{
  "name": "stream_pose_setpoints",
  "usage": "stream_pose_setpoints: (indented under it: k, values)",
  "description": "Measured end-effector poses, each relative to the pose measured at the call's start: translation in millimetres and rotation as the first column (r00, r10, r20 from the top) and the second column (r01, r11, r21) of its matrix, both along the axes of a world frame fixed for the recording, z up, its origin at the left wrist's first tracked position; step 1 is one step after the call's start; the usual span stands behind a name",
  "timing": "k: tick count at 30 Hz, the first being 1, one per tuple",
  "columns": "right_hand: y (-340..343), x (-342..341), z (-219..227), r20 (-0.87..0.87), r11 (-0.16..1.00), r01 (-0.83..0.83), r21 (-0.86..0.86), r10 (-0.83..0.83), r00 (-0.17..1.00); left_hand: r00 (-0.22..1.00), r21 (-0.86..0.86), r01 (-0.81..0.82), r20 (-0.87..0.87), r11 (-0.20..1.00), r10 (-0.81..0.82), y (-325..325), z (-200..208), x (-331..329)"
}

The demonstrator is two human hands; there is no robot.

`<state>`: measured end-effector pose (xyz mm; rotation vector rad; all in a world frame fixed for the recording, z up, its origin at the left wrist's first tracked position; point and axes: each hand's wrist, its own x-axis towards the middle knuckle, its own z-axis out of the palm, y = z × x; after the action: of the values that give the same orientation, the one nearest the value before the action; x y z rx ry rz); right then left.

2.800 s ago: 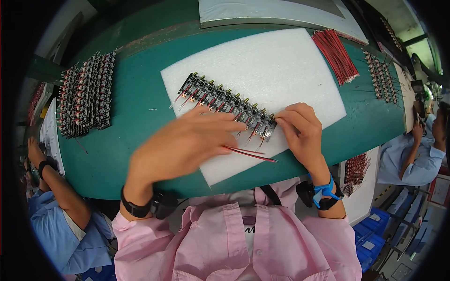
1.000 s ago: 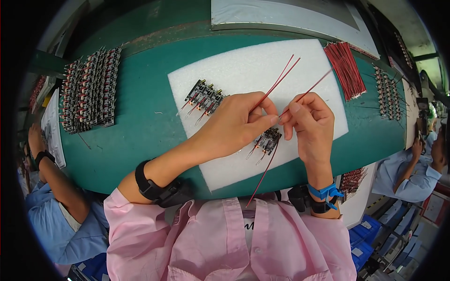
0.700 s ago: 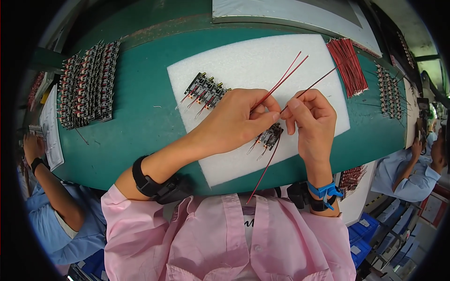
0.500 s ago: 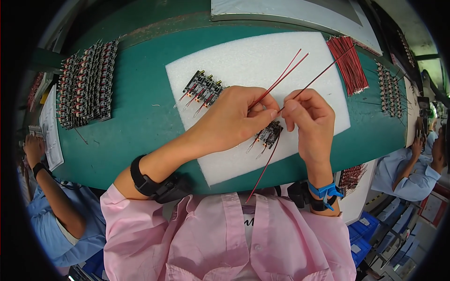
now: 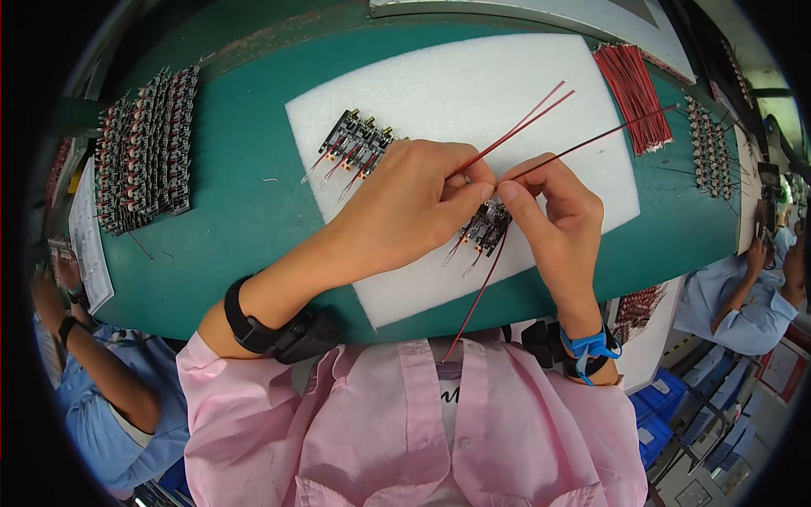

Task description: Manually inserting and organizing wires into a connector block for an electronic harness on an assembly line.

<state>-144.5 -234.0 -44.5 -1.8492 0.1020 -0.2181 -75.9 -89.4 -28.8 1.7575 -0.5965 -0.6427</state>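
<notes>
Between the finger and thumb of my left hand [image 5: 422, 190] are red wires [image 5: 525, 125] that stick out to the upper right. My right hand [image 5: 553, 211] pinches a dark red wire [image 5: 596, 138], its thumb tip close against the left fingers. Just below the fingertips lies a strip of small black circuit boards [image 5: 485, 228], partly covered by my hands. Another wire [image 5: 478, 302] trails from it toward my shirt. The strip's other end [image 5: 359, 144] shows beyond my left hand, with yellow-topped parts and clear-tipped leads. All this rests on a white foam sheet [image 5: 397, 296].
Stacked board strips [image 5: 144, 152] lie on the green table [image 5: 241, 194] at the left. A bundle of red wires [image 5: 634, 97] sits beyond the foam at the right, beside more small parts [image 5: 711, 148]. Co-workers in blue sit at the left [image 5: 110, 397] and right [image 5: 726, 304].
My right hand has moved slightly left, bringing its fingertips up against the left ones. The wire in it has swung lower, and the view has shifted a little.
</notes>
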Motion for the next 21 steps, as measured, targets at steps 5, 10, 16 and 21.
stream_pose_setpoints:
  k: [5, 10, 16, 21]
  values:
    - [5.0, -3.2, 1.9, 0.026, 0.988, 0.045, -0.146, -0.041, 0.999, 1.0, 0.099, 0.004, 0.02, 0.995, -0.006, -0.4, 6.3, -1.8]
    - [0.4, 1.5, -6.4, 0.052, 0.991, 0.047, -0.127, -0.04, 0.998, 0.984, 0.138, 0.025, 0.171, 0.99, -0.049, 2.3, 6.3, 2.5]
    - [-10.2, -1.3, -15.9, -0.007, 0.973, 0.085, -0.215, -0.088, 0.996, 0.854, 0.06, 0.029, 0.518, 0.998, -0.056, 15.9, -4.7, 6.6]
    - [-11.5, -2.6, -24.1, 0.043, 0.946, 0.041, -0.323, -0.029, 0.999, 0.786, 0.163, 0.123, 0.586, 0.979, -0.197, 26.9, -1.4, 3.9]
